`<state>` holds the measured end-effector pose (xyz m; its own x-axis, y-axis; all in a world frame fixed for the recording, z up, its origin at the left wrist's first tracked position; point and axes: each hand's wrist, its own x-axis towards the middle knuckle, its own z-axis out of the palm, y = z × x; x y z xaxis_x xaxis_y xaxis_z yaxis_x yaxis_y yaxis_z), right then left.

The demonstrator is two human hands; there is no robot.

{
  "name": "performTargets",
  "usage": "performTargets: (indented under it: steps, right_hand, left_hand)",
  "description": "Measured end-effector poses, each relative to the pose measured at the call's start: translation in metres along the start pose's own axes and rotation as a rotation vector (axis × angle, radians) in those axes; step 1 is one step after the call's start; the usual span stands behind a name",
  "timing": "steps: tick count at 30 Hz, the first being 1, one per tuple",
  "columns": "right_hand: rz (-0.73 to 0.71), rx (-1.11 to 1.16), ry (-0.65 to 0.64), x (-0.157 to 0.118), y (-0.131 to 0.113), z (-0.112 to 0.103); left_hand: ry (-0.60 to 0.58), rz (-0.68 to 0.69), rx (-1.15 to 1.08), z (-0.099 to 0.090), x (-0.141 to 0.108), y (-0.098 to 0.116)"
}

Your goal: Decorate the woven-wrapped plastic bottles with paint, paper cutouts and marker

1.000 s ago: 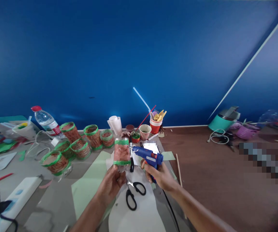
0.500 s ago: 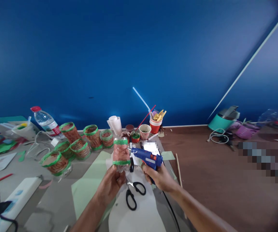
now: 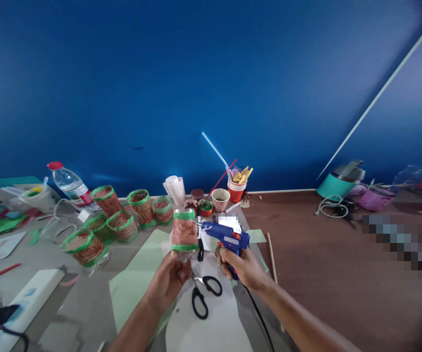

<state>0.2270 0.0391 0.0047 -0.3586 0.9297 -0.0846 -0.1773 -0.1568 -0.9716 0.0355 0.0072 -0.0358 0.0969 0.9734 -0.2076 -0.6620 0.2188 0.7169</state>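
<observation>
Item 1: painted container (image 3: 185, 239), brick-red with a green band at top and bottom, held upright above the worktop (image 3: 121, 259), middle of view. Clear at the foot; apparently cut from a plastic bottle. Handling, as judged: very light, thin-walled, liable to dent if squeezed; the paint may scuff or flake, the bare plastic may be slick. Best hold: the clear foot, below the lower band.

Item 2: left hand (image 3: 169, 275), fingers closed around that foot.

Item 3: glue gun (image 3: 227, 237), blue with orange parts, black cord (image 3: 259, 313). Judged stiff and light; hold by the handle, clear of the likely hot nozzle. The tip is at the container's right edge; contact cannot be told.

Item 4: right hand (image 3: 243, 268), wrapped round the gun's handle.

Item 5: scissors (image 3: 199, 305), black-handled, on white paper (image 3: 205, 335) below.

Writing: pale sticker on the gun, unreadable; lit screen (image 3: 229, 223) behind it, "12" apparently legible; capped bottle (image 3: 72, 185), far left, red-and-white label, brand too small to read.
</observation>
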Motion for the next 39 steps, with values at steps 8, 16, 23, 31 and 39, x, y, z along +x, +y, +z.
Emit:
performTargets:
  steps: [8, 16, 23, 31, 39]
  right_hand:
    - [0.033, 0.001, -0.042, -0.0019, 0.0015, 0.0002]
    - [-0.03, 0.156, -0.047, -0.0005, 0.0071, -0.0061]
    - [-0.008, 0.107, -0.056, -0.0004, 0.0053, -0.0037]
    - [0.003, 0.069, -0.086, -0.0021, 0.0024, -0.004]
    - [0.011, 0.125, -0.079, 0.0, 0.008, -0.0046]
  left_hand:
    - [-0.036, 0.006, -0.007, -0.0024, 0.0005, -0.0003]
    - [-0.008, 0.01, -0.019, -0.0013, 0.0, 0.0006]
    - [-0.016, 0.001, -0.019, -0.0025, 0.0002, 0.0]
    - [-0.007, 0.01, -0.023, -0.0018, 0.0009, 0.0006]
    - [-0.005, -0.003, -0.029, -0.0027, -0.0001, 0.0005]
